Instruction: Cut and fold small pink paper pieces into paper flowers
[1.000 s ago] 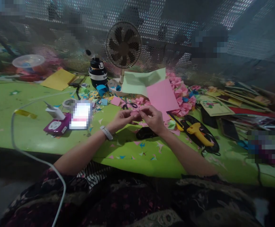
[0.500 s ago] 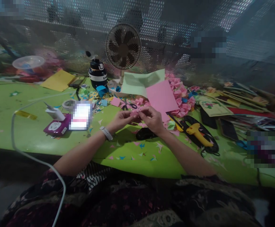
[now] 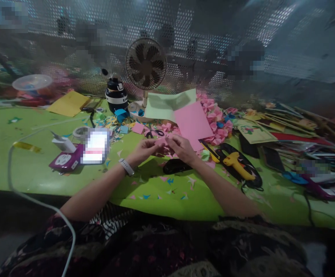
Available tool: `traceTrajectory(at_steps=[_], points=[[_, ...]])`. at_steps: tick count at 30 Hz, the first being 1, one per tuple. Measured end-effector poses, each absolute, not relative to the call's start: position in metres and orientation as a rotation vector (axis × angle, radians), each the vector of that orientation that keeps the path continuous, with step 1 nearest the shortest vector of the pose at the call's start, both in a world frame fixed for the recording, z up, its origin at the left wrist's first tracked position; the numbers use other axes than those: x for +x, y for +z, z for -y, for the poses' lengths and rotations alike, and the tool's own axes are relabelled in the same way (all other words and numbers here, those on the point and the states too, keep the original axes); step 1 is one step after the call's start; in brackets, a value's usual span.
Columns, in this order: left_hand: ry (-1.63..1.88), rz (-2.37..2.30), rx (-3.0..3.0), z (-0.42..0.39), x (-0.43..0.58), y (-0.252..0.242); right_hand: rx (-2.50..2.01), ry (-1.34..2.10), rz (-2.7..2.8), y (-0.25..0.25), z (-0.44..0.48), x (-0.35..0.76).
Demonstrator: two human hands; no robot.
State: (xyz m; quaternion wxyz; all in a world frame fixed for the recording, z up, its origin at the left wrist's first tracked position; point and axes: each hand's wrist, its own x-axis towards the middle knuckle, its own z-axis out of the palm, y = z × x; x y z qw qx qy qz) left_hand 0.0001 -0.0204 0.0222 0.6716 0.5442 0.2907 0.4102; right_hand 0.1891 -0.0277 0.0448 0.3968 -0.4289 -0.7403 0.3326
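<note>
Between my fingertips is a small piece of pink paper (image 3: 162, 141), partly covered by the fingers. My left hand (image 3: 144, 151) pinches it from the left, below a white watch on that wrist. From the other side my right hand (image 3: 181, 149) grips the same piece with thumb and finger. Just beyond the hands lie dark-handled scissors (image 3: 155, 133). Under my right wrist rests a black object, perhaps a stapler (image 3: 176, 166). A pink sheet (image 3: 193, 121) and a heap of folded pink paper pieces (image 3: 216, 119) sit behind the right hand.
A yellow glue gun (image 3: 239, 165) and a yellow cutter (image 3: 209, 151) lie to the right. A fan (image 3: 146, 64) and a black bottle (image 3: 116, 96) stand behind. At left are a lit phone (image 3: 95, 146), a purple power socket box (image 3: 66, 159) and a white cable (image 3: 40, 198).
The whole view has shifted slightly, so things appear a little lower and further left. Both hands keep their pinch on the pink paper, with only small finger movement.
</note>
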Motion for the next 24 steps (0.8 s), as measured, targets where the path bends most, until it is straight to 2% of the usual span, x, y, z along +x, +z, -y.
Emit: traceTrajectory(at_steps=[6,9,14,19,24], points=[[0.883,-0.624,1.21,0.018,-0.001,0.021,-1.072,0.513,2.046,0.046,0.031,0.185],[0.828,-0.643,1.241,0.014,-0.005,0.022,-1.06,0.476,2.027,0.043,0.031,0.183],[0.765,-0.628,1.301,0.011,-0.01,0.026,-1.057,0.697,2.042,0.045,0.031,0.183],[0.724,-0.648,1.317,0.01,-0.01,0.027,-1.064,0.613,2.11,0.05,0.027,0.187],[0.671,-0.666,1.332,0.009,-0.013,0.028,-1.014,1.069,2.136,0.053,0.025,0.191]])
